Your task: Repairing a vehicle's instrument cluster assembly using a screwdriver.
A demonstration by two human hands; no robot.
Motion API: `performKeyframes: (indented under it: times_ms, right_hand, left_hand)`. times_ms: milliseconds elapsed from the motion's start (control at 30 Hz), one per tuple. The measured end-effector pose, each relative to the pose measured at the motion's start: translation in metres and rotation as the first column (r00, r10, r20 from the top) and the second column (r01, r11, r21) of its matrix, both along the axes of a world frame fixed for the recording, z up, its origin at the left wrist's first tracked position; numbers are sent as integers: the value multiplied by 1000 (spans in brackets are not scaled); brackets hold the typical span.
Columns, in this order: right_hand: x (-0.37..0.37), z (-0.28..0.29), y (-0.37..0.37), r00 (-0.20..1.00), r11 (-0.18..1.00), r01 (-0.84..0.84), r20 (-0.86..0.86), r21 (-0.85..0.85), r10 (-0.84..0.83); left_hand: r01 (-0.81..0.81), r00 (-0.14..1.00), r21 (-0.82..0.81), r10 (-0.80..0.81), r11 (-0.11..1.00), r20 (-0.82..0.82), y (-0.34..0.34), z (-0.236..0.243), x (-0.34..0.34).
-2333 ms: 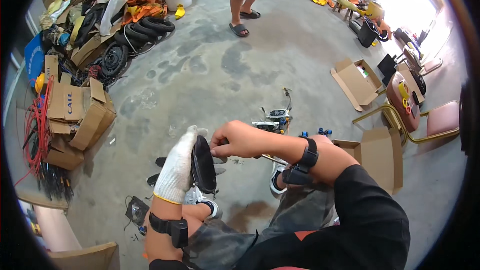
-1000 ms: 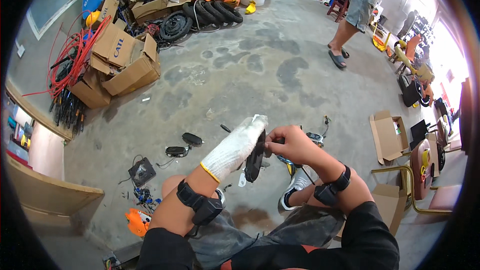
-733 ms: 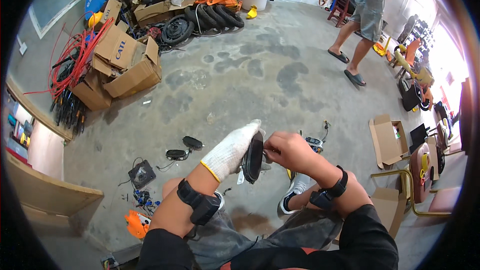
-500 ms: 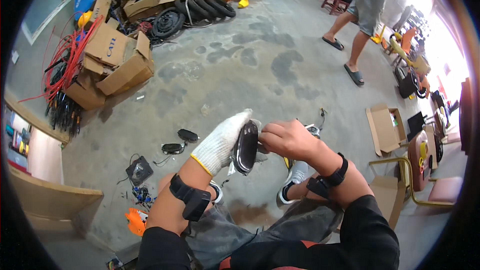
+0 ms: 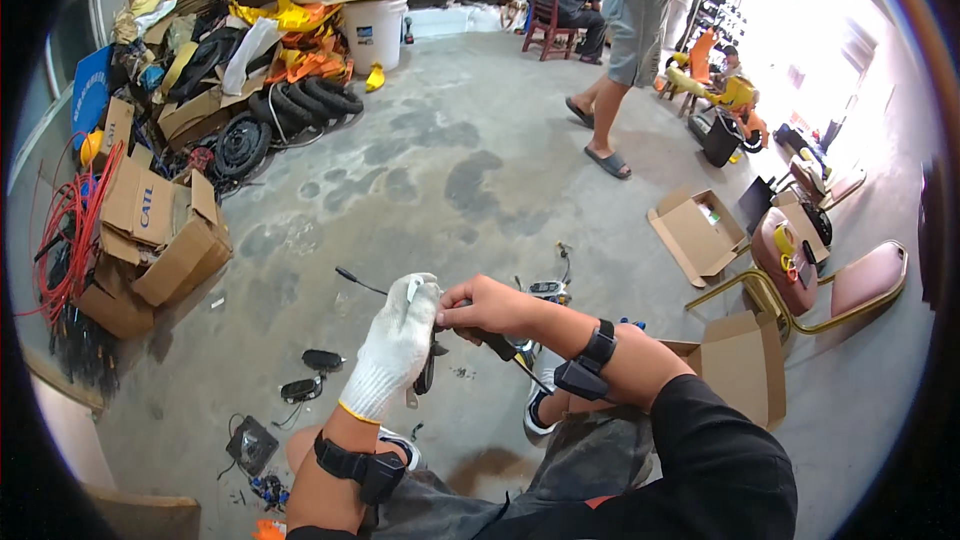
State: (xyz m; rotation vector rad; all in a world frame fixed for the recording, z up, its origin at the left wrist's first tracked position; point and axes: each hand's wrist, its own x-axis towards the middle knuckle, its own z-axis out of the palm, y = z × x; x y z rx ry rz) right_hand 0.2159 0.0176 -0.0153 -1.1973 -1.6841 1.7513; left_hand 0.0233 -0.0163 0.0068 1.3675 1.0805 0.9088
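Observation:
My left hand, in a white knit glove with a yellow cuff, grips a black oval unit, seen nearly edge-on below the fingers. A black cable with a plug at its end sticks out to the left past the glove. Bare, my right hand meets the left fingertips, its thumb and index finger pinched at the unit's upper end. A screwdriver with a black handle is tucked in its other fingers, shaft slanting down toward my right forearm. What the pinch touches is hidden.
Two similar oval units and a black square part lie on the floor at left. Another oval unit lies beyond my right hand. Open cardboard boxes and chairs stand at right. A person stands ahead.
The oval unit has turned from showing its glossy face to nearly edge-on. The cable and the screwdriver have come into sight. The whole view has swung right and upward.

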Motion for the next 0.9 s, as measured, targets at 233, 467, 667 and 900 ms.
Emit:
performKeyframes:
  times_ms: [233, 467, 667, 900]
  right_hand:
    - [-1, 2, -12, 1000, 1000, 11, -1, -8, -11]
    - [-11, 7, -26, 978, 969, 24, -197, -246, -74]
    - [-17, 10, -39, 952, 959, -140, -300, -248, 61]
    - [-37, 42, -74, 993, 993, 28, -110, -111, -41]
  left_hand:
    - [30, 986, 147, -5, 989, -165, -17, 4, -6]
    - [109, 966, 344, -17, 933, -260, -49, 30, -23]
    - [226, 951, 665, -11, 712, -310, -64, 20, -42]
    - [156, 987, 672, -87, 724, -136, -84, 25, -53]
